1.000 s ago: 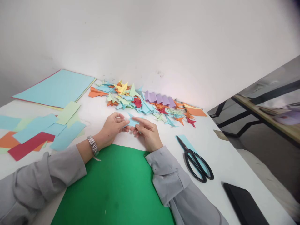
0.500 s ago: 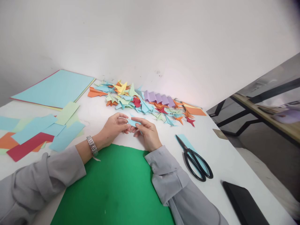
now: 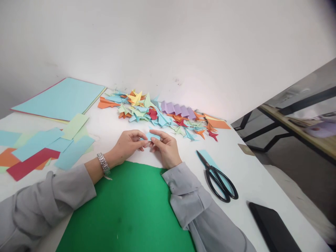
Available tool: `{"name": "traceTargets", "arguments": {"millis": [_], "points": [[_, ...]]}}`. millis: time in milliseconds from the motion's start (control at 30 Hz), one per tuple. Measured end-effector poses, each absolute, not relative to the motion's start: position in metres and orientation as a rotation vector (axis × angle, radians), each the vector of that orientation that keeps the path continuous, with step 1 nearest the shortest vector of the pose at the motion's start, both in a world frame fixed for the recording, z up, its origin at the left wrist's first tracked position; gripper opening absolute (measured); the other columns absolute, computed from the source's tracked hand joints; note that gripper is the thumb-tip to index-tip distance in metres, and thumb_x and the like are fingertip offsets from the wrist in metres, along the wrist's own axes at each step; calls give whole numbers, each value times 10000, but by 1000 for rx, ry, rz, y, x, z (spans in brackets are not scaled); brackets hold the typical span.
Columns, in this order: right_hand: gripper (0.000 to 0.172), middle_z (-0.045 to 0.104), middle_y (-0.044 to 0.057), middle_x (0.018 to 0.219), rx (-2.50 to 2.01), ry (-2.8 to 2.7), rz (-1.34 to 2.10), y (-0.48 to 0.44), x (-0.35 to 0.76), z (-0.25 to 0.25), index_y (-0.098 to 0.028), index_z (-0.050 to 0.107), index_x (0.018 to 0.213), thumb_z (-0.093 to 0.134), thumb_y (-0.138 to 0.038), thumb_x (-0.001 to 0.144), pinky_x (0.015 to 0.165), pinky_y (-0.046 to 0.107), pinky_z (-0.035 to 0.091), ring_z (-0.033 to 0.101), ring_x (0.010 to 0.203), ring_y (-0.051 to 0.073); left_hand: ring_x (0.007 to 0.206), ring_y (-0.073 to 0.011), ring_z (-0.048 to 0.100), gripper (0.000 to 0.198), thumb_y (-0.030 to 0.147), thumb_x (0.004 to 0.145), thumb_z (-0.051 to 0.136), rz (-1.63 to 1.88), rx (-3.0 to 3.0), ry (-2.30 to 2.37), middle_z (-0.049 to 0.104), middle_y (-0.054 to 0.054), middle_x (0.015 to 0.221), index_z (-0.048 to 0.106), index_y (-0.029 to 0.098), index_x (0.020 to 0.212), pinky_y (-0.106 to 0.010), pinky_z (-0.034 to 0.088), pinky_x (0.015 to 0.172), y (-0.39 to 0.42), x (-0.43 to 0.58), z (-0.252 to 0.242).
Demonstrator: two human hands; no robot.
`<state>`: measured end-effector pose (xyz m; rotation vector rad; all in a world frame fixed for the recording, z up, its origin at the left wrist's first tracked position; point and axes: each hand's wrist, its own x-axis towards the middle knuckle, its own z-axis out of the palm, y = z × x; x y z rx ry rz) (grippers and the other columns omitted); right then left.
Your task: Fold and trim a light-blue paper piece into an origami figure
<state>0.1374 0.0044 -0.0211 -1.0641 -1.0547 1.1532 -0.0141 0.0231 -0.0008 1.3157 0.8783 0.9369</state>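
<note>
Between my two hands is a small piece of light blue paper [image 3: 152, 135], partly covered by my fingers, so its folds are hard to make out. My left hand [image 3: 129, 144] pinches its left side between thumb and fingers. On the other side, my right hand [image 3: 167, 147] grips it with thumb and forefinger. Both hands are just above the white table, beyond the top edge of a green sheet [image 3: 128, 210]. A pile of folded paper shapes [image 3: 162, 119] in many colours lies behind my fingertips.
Black-handled scissors [image 3: 220, 180] rest over a light blue strip [image 3: 208, 157] on the right. Nearer me is a black flat device [image 3: 273, 225]. Loose paper rectangles [image 3: 39, 143] are scattered at left, with large coloured sheets [image 3: 60, 99] behind them. A wall [image 3: 168, 45] borders the table's back.
The light blue paper has turned in my fingers and shows a flatter, broader face. My left fingers have shifted slightly right and down.
</note>
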Motion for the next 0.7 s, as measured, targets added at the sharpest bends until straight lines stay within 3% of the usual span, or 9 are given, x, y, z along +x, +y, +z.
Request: {"name": "traceTargets", "arguments": {"millis": [333,700], "points": [[358,583,-43,451,-1088,-1015,1132,5,138,-21,-151,705,933,767,-245,593,385,211,423,535,432,106,486,-99,584,260,223,592,754,958,1268,878,665,-1,567,661,103,802,-245,506,537,24,-15,2],[110,626,-13,495,-996,-911,1216,4,137,-14,-180,721,707,675,-214,614,392,208,425,573,475,117,479,-110,594,187,237,662,709,965,1418,883,662,-19,564,693,100,787,-241,521,500,28,-18,0]]}}
